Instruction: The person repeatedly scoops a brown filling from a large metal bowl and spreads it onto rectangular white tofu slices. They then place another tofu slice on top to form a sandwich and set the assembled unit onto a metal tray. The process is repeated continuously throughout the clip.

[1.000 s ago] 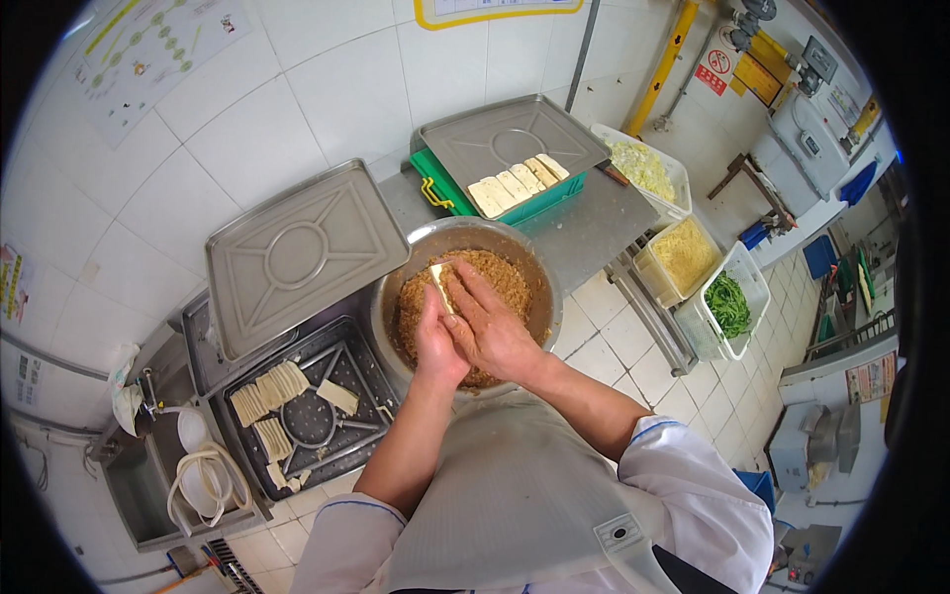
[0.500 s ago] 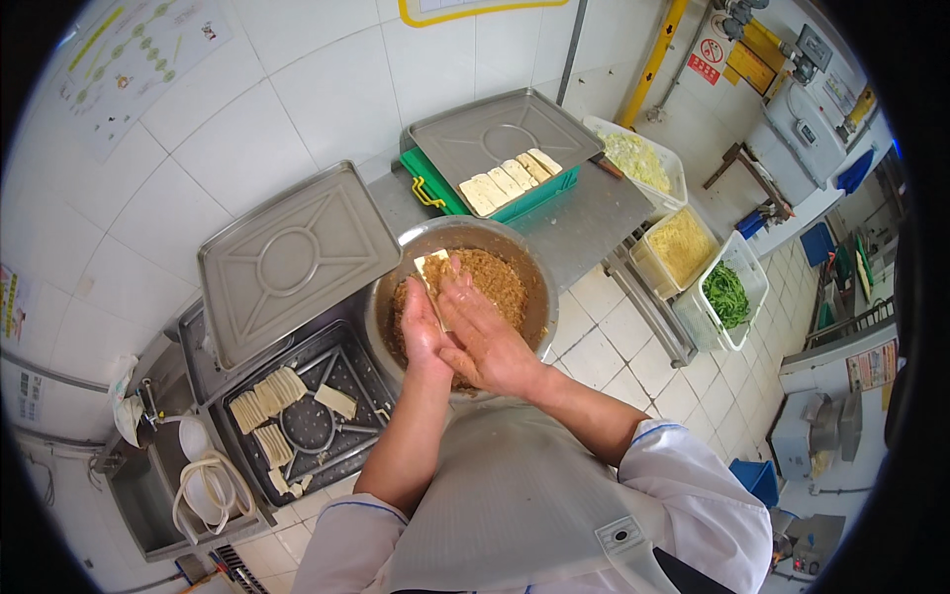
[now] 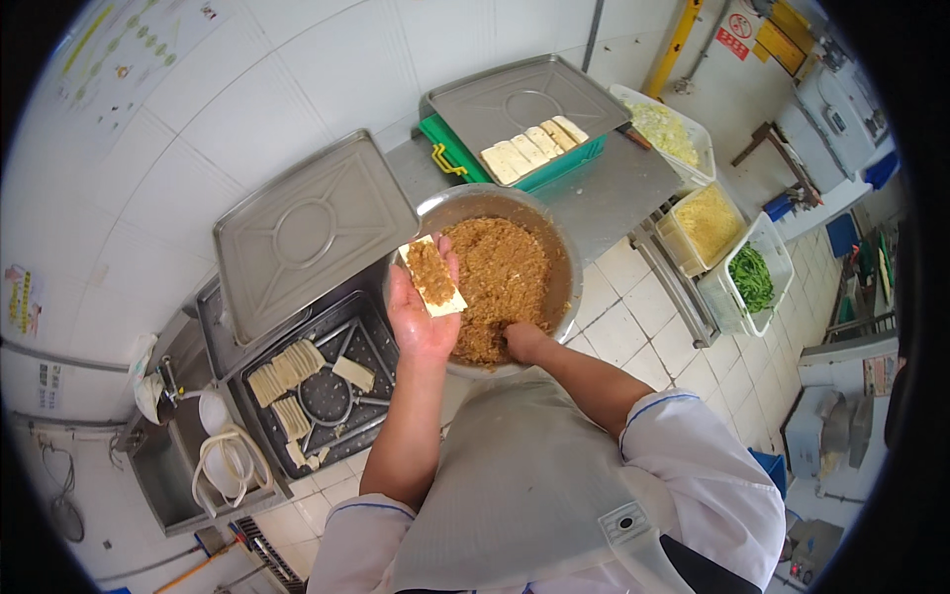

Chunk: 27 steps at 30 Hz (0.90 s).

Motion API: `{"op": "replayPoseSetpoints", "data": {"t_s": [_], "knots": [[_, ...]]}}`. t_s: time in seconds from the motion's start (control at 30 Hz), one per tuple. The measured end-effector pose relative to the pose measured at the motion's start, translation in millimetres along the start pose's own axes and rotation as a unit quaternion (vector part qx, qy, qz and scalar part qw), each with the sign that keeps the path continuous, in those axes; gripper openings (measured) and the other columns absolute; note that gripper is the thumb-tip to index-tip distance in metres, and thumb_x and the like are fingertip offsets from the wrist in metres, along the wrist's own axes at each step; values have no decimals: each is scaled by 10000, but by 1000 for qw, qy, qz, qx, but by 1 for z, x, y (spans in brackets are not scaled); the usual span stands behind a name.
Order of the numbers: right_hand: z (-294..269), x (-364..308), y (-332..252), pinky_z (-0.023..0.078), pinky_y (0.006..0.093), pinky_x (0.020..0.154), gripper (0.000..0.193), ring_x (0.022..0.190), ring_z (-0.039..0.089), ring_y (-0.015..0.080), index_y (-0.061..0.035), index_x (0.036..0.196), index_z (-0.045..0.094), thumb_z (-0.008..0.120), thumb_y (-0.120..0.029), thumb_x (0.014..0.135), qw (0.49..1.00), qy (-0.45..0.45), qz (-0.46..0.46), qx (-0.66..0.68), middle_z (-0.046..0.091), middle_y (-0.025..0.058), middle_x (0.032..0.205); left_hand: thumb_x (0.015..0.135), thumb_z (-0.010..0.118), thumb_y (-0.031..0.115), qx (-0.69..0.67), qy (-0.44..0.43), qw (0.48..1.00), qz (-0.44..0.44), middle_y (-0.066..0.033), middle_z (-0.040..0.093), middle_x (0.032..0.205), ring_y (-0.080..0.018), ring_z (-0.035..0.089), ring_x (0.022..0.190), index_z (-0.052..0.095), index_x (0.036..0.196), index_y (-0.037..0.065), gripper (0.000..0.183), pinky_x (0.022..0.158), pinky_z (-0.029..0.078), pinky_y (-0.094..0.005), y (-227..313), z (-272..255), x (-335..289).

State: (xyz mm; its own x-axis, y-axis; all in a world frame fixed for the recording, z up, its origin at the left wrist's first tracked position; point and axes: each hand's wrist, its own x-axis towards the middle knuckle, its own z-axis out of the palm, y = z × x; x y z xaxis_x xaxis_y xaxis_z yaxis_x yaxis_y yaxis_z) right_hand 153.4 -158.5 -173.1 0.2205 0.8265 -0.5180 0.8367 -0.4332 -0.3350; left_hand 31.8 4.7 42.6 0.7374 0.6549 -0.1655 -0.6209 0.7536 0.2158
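Note:
On my left hand (image 3: 421, 322) rests a pale tofu slice (image 3: 458, 302), with brown minced filling spread along its upper face; the fingers cup it from below. My right hand (image 3: 524, 342) is curled at the near right part of a large steel bowl (image 3: 566, 267), its fingertips sunk into the minced filling (image 3: 500, 267) there. The left hand hovers over the bowl's left side. More tofu slices (image 3: 534, 148) lie in a row on a steel tray (image 3: 475, 104) behind the bowl. Stacked plain slices (image 3: 287, 371) sit on a black tray (image 3: 371, 327) to the left.
An empty steel tray (image 3: 307, 223) leans at the left beside the wall. A green crate (image 3: 440, 139) supports the far tray. On the right stand tubs of chopped cabbage (image 3: 665, 134), yellow shreds (image 3: 708, 228) and green vegetable strips (image 3: 750, 277). A sink (image 3: 168, 485) with a hose is at lower left.
My hands have parted. The right hand has left the tofu slice and gone down into the filling; the left has tilted the slice up, showing its coated face. The view has shifted slightly.

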Motion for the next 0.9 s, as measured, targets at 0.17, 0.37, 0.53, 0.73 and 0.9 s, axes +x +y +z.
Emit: {"op": "replayPoseSetpoints", "data": {"t_s": [0.17, 0.37, 0.53, 0.73, 0.9], "knots": [[24, 15, 5, 598, 482, 891, 254, 961, 759, 394, -12, 1005, 808, 708, -200, 866, 996, 8, 32, 79, 778, 232, 1024, 1161, 390, 427, -4, 4, 1000, 12, -152, 454, 1633, -383, 366, 1563, 439, 1563, 22, 573, 1298, 312, -600, 10, -7, -7], [-7, 14, -7, 601, 445, 864, 244, 925, 764, 340, -10, 989, 803, 730, -206, 864, 997, -71, -5, 31, 784, 201, 986, 1162, 394, 437, 6, 20, 1000, 12, -40, 534, 1562, -358, 354, 1575, 550, 1483, 191, 434, 1282, 275, -671, 13, -15, -10], [-59, -5, -4, 603, 414, 841, 238, 896, 768, 294, -8, 977, 799, 749, -211, 863, 989, -95, -34, 109, 789, 176, 955, 1157, 417, 437, 24, 31, 999, 23, -30, 550, 1537, -347, 389, 1558, 542, 1487, 203, 423, 1275, 311, -632, 13, -22, -8], [-149, -58, -46, 545, 289, 807, 187, 860, 657, 99, 8, 1071, 760, 776, -154, 979, 804, 142, -62, 574, 743, 29, 943, 1146, 439, 465, 57, 73, 995, 24, -22, 634, 1439, -308, 547, 1423, 597, 1420, 170, 433, 1197, 438, -524, 4, -41, 0], [-195, -89, -104, 565, 336, 867, 137, 939, 710, 175, 24, 1062, 743, 738, -94, 993, 746, 210, -181, 606, 768, 79, 1071, 1147, 425, 480, 68, 74, 995, 2, -10, 661, 1389, -302, 608, 1347, 595, 1422, 188, 435, 1166, 466, -504, -13, -38, 8]]}}
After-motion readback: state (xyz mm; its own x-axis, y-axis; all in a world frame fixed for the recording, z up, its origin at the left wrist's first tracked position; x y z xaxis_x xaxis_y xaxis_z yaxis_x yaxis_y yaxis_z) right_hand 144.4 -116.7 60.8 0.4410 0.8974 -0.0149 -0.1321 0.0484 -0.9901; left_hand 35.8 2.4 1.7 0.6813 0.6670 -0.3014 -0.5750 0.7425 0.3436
